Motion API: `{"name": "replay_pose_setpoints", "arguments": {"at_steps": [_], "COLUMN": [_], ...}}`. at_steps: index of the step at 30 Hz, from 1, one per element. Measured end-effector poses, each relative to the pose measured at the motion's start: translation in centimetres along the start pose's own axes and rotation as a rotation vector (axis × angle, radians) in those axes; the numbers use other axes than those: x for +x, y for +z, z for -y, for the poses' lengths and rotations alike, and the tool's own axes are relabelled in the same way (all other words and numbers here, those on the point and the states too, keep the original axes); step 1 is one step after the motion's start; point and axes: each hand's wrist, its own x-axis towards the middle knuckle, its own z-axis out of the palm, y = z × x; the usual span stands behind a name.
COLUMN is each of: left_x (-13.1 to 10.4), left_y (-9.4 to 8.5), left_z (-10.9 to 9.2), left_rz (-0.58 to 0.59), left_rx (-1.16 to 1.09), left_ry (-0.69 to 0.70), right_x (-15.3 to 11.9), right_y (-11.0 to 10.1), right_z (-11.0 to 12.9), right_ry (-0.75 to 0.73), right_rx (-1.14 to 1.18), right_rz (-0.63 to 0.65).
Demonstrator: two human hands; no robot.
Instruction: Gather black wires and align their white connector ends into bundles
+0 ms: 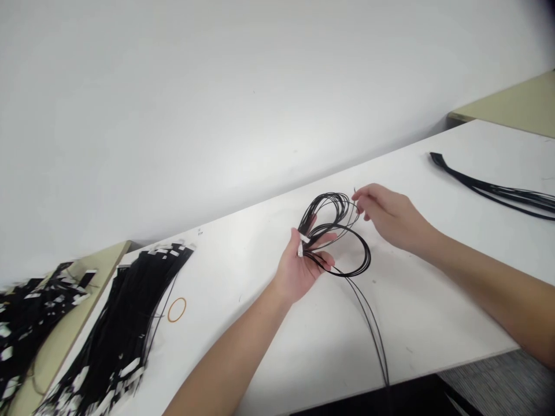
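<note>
My left hand is closed around a looped bundle of thin black cables, with the thumb pressed near small white tags or connectors. Loops fan out to the right of the palm. Two loose strands hang from the bundle over the table's front edge. To the right, my right hand has its fingertips pinched on a thin black cable strand beside the loops. Part of that strand is hidden by the fingers.
A dense pile of black cables with white ends lies on the white table, with an orange rubber band beside it. More cables cover a yellowish surface at left. Another black cable bundle lies at right. A white wall stands behind.
</note>
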Motion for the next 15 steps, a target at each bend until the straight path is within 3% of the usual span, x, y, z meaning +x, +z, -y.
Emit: {"name": "replay_pose_setpoints", "arguments": {"at_steps": [2, 5, 9, 12, 15], "left_x": [-0.1, -0.1, 0.0, 0.0, 0.0], "left_y": [0.0, 0.0, -0.1, -0.2, -0.3], "left_z": [-0.1, -0.2, -0.2, -0.1, -0.1], "left_rz": [-0.01, -0.025, -0.031, -0.036, -0.033], "left_rx": [0.0, 0.01, 0.014, 0.023, 0.032], "left_ry": [0.001, 0.0, -0.01, -0.01, -0.008], "right_x": [0.2, -0.3, -1.2, -1.4, -1.4], "right_y": [0.3, 1.2, 2.2, 2.3, 2.0], "right_z": [-0.4, -0.3, 0.1, 0.1, 0.3], "right_ry": [-0.049, -0.307, -0.477, -0.504, -0.448], "right_rx": [-0.095, -0.08, -0.121, -0.152, -0.041], "right_rz": [0.17, 0.335, 0.343, 0.325, 0.376]}}
